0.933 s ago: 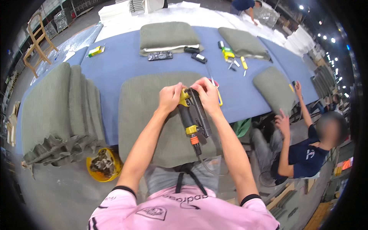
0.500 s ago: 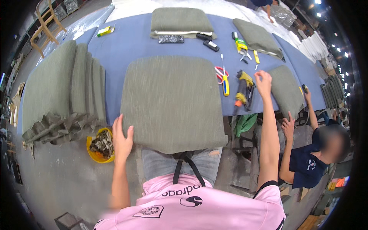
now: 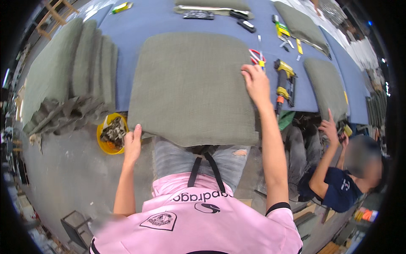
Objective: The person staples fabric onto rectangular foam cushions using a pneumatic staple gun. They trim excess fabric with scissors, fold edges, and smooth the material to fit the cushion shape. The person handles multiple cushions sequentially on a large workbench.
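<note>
A large grey-green fabric-covered cushion (image 3: pixel 190 89) lies flat before me, its near edge overhanging the blue table (image 3: pixel 292 12). My left hand (image 3: pixel 133 146) holds the near left corner, thumb up along the edge and the other fingers partly hidden. My right hand (image 3: pixel 257 84) is closed at the cushion's right edge, fingertips bent onto the fabric. Just beyond it are red-handled scissors (image 3: pixel 253 55) and a thin-bladed tool with a yellow handle (image 3: pixel 261 63), partly covered by the hand. To its right rests a yellow and black air staple gun (image 3: pixel 284 82).
Several upright cushions (image 3: pixel 55 63) stand at the left, above a yellow bucket (image 3: pixel 101 139) of scraps. Another cushion (image 3: pixel 211 4) and black packs (image 3: pixel 198 15) lie at the back. At the right, a co-worker (image 3: pixel 334 182) touches a smaller cushion (image 3: pixel 325 82).
My right hand has come left and down from beside the staple gun to the cushion's right edge. My left hand has closed at the near left corner. The view has shifted.
</note>
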The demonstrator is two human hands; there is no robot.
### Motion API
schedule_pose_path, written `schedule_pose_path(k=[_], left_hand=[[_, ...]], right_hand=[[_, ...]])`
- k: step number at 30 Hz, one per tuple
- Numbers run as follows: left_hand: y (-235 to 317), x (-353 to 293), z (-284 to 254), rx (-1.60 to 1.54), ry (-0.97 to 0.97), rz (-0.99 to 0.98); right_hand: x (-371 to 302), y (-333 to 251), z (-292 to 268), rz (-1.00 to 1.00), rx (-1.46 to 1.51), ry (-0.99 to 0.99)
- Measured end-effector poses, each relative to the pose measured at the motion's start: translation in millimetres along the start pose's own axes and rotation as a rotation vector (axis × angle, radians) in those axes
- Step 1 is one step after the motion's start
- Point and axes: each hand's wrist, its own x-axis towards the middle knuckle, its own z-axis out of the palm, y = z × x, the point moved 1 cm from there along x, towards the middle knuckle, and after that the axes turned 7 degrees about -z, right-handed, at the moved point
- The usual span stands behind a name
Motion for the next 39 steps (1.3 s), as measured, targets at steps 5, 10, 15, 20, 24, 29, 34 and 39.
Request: schedule_pose_path(k=[5, 10, 15, 20, 24, 29, 34, 39], left_hand=[[8, -19, -1, -0.326, 0.126, 0.118], [0, -33, -23, -0.459, 0.027, 0.016], [16, -6, 8, -0.384, -0.104, -0.096], [20, -33, -5, -0.184, -0.175, 0.009], [-20, -65, -2, -0.171, -0.460, -0.055], [-28, -69, 28, -0.400, -0.373, -0.153], [-47, -52, 23, -0.277, -0.434, -0.102], [-41, -48, -13, -0.294, -0.360, -0.030]], right_hand=[[-61, -17, -60, 0.131, 0.162, 0.109], [-181, -54, -96, 0.561, -0.001, 0.164], [-218, -115, -67, 0.763, 0.415, 0.083], [-197, -103, -67, 0.958, 0.583, -0.001], [-220, -70, -70, 0.992, 1.031, 0.176], [-245, -107, -18, 1.049, 1.393, 0.493], [-265, -165, 40, 0.826, 1.296, -0.055], [-212, -204, 39, 1.076, 1.141, -0.144]])
